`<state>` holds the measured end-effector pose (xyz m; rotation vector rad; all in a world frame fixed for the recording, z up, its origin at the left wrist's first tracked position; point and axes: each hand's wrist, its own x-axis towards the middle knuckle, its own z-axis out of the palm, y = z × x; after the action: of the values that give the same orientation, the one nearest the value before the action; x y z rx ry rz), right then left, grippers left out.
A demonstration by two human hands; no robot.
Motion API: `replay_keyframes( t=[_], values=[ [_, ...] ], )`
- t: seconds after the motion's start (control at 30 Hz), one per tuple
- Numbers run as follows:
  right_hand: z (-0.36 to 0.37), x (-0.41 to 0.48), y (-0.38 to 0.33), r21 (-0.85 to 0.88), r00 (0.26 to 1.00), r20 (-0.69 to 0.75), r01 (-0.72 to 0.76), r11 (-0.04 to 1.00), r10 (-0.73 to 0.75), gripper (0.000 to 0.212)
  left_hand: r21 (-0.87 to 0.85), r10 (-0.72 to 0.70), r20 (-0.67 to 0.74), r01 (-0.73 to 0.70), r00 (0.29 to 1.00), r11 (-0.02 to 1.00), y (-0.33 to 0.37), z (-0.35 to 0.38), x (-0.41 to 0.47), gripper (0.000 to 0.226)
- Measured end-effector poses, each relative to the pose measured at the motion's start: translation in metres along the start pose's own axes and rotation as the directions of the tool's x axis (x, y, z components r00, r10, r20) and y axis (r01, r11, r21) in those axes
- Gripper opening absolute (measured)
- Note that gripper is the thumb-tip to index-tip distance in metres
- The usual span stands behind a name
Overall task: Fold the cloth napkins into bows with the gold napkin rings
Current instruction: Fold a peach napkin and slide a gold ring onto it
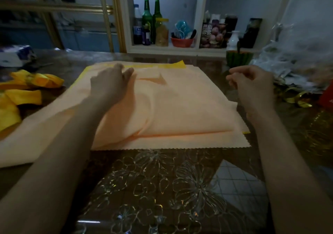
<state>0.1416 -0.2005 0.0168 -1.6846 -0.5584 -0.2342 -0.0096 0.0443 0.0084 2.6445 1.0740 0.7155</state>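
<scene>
Matt peach cloth napkins (180,107), glossy table (162,188)
</scene>
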Motion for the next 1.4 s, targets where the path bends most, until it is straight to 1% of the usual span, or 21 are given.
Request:
replay_keyframes(
  t=[0.07, 0.13, 0.17, 0.2, 0.23, 0.3, 0.37, 0.43, 0.5, 0.57, 0.67, 0.77, 0.83, 0.93, 1.0, 1.07, 1.13, 1.2, 1.3, 1.37, 1.4],
  values=[
    [0.017, -0.013, -0.005, -0.099, 0.987, 0.125, 0.113, 0.989, -0.1, 0.015, 0.004, -0.087, -0.171, 0.089, 0.981, 0.996, 0.003, -0.001, -0.005, 0.071],
    [0.035, -0.03, -0.005, -0.247, 0.929, 0.336, 0.247, 0.937, -0.157, 0.016, 0.017, -0.097, -0.172, 0.101, 0.98, 0.995, 0.009, -0.003, -0.01, 0.073],
    [0.045, -0.038, -0.005, -0.296, 0.875, 0.456, 0.321, 0.9, -0.162, 0.019, 0.067, -0.077, -0.129, 0.086, 0.989, 0.994, 0.01, -0.005, -0.011, 0.069],
    [0.053, -0.046, -0.004, -0.332, 0.813, 0.566, 0.376, 0.865, -0.136, 0.023, 0.132, -0.063, -0.033, 0.067, 0.997, 0.989, 0.012, -0.002, -0.014, 0.064],
    [0.059, -0.052, -0.003, -0.357, 0.75, 0.656, 0.41, 0.839, -0.087, 0.029, 0.181, -0.069, 0.119, 0.046, 0.991, 0.982, 0.014, 0.003, -0.016, 0.061],
    [0.064, -0.059, 0.001, -0.407, 0.641, 0.767, 0.436, 0.803, 0.041, 0.044, 0.236, -0.138, 0.414, 0.041, 0.9, 0.971, 0.012, 0.019, -0.017, 0.062],
    [0.066, -0.06, 0.004, -0.461, 0.575, 0.807, 0.471, 0.752, 0.135, 0.057, 0.289, -0.192, 0.545, 0.032, 0.816, 0.957, 0.004, 0.033, -0.015, 0.074],
    [0.066, -0.058, 0.005, -0.493, 0.541, 0.82, 0.507, 0.707, 0.184, 0.06, 0.338, -0.177, 0.577, -0.035, 0.797, 0.941, -0.002, 0.038, -0.012, 0.09],
    [0.064, -0.053, 0.009, -0.523, 0.536, 0.816, 0.529, 0.668, 0.214, 0.061, 0.339, -0.178, 0.59, -0.042, 0.788, 0.94, -0.005, 0.036, -0.013, 0.09],
    [0.062, -0.047, 0.014, -0.557, 0.571, 0.788, 0.505, 0.659, 0.229, 0.062, 0.31, -0.169, 0.589, -0.027, 0.79, 0.95, -0.009, 0.032, -0.018, 0.081],
    [0.06, -0.044, 0.018, -0.558, 0.601, 0.766, 0.442, 0.702, 0.23, 0.066, 0.27, -0.134, 0.573, -0.031, 0.809, 0.962, -0.022, 0.03, -0.017, 0.079],
    [0.054, -0.045, 0.011, -0.52, 0.561, 0.788, 0.382, 0.764, 0.255, 0.067, 0.231, -0.105, 0.509, -0.018, 0.854, 0.973, -0.035, 0.032, -0.01, 0.077],
    [0.05, -0.045, 0.01, -0.481, 0.549, 0.794, 0.306, 0.822, 0.261, 0.064, 0.197, -0.071, 0.434, -0.017, 0.898, 0.98, -0.041, 0.034, -0.006, 0.067],
    [0.05, -0.043, 0.016, -0.412, 0.646, 0.745, 0.253, 0.875, 0.164, 0.037, 0.139, -0.065, 0.357, 0.015, 0.932, 0.99, -0.042, 0.033, -0.003, 0.052],
    [0.055, -0.044, 0.018, -0.447, 0.718, 0.692, 0.353, 0.822, 0.067, 0.032, 0.112, -0.09, 0.333, 0.056, 0.939, 0.992, -0.037, 0.03, -0.005, 0.054],
    [0.058, -0.044, 0.017, -0.483, 0.749, 0.662, 0.424, 0.766, 0.003, 0.033, 0.118, -0.142, 0.339, 0.107, 0.93, 0.987, -0.032, 0.026, -0.006, 0.062],
    [0.053, -0.042, 0.011, -0.502, 0.772, 0.635, 0.404, 0.765, 0.009, 0.032, 0.13, -0.184, 0.371, 0.145, 0.91, 0.981, -0.033, 0.026, -0.003, 0.065],
    [0.041, -0.035, 0.004, -0.549, 0.766, 0.639, 0.385, 0.742, 0.075, 0.029, 0.144, -0.191, 0.424, 0.142, 0.885, 0.979, -0.035, 0.026, 0.0, 0.064],
    [0.02, -0.029, -0.01, -0.638, 0.702, 0.666, 0.362, 0.679, 0.252, 0.02, 0.156, -0.143, 0.513, 0.071, 0.847, 0.985, -0.023, 0.025, -0.005, 0.065],
    [0.014, -0.028, -0.017, -0.597, 0.677, 0.682, 0.296, 0.746, 0.277, 0.031, 0.16, -0.103, 0.553, 0.016, 0.827, 0.987, -0.014, 0.024, -0.007, 0.066],
    [0.016, -0.028, -0.018, -0.543, 0.694, 0.677, 0.249, 0.802, 0.244, 0.036, 0.165, -0.096, 0.562, 0.003, 0.822, 0.986, -0.011, 0.021, -0.008, 0.067]
  ],
)
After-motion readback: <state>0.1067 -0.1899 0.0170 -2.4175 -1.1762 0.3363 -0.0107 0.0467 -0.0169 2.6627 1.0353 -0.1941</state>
